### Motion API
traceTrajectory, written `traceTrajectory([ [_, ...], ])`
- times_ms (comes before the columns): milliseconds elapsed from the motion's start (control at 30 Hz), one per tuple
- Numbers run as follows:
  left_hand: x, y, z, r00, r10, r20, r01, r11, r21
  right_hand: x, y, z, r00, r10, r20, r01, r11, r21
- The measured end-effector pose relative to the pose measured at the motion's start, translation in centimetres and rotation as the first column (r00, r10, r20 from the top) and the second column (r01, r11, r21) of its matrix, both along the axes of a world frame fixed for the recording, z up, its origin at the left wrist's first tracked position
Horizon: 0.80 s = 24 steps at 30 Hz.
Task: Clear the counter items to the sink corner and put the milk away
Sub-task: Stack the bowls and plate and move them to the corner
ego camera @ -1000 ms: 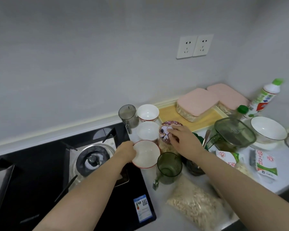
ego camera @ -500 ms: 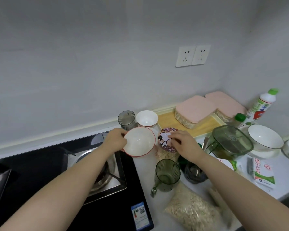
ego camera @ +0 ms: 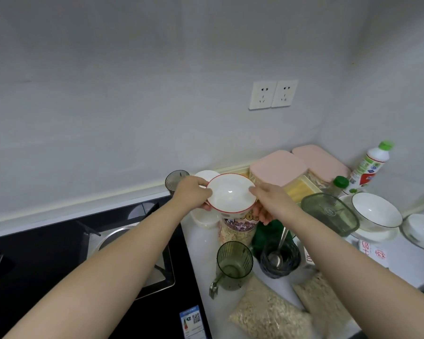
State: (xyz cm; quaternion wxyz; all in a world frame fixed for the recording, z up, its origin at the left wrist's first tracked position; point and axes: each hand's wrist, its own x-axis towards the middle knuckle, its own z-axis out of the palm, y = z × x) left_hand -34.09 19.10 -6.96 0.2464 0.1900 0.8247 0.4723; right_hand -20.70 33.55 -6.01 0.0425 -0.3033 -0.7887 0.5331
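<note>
Your left hand (ego camera: pixel 194 195) and right hand (ego camera: pixel 273 204) both grip the bowl (ego camera: pixel 230 193) by its rim, raised above the jar (ego camera: pixel 240 223). Milk (ego camera: pixel 373 251) lies on the worktop (ego camera: pixel 201 255) far right, untouched. Nearly everything left to clear.

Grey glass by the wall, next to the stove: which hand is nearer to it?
Left. The left hand grips the bowl by its rim just right of the grey glass; the right hand holds the bowl's opposite side, farther away.
</note>
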Motion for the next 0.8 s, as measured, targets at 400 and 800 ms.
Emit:
traceTrajectory([
  [400, -1.4, 1.8, -3.9, 0.909, 0.235, 0.343, -0.287, 0.952, 0.109, 0.2, 2.4, -1.7, 0.992, -0.119, 0.036, 0.108, 0.969, 0.224],
  [800, -1.7, 1.9, -13.9, 0.962, 0.265, 0.07, -0.22, 0.897, -0.383, -0.3, 2.7, -2.0, 0.989, -0.001, 0.151, -0.021, 0.99, 0.143],
])
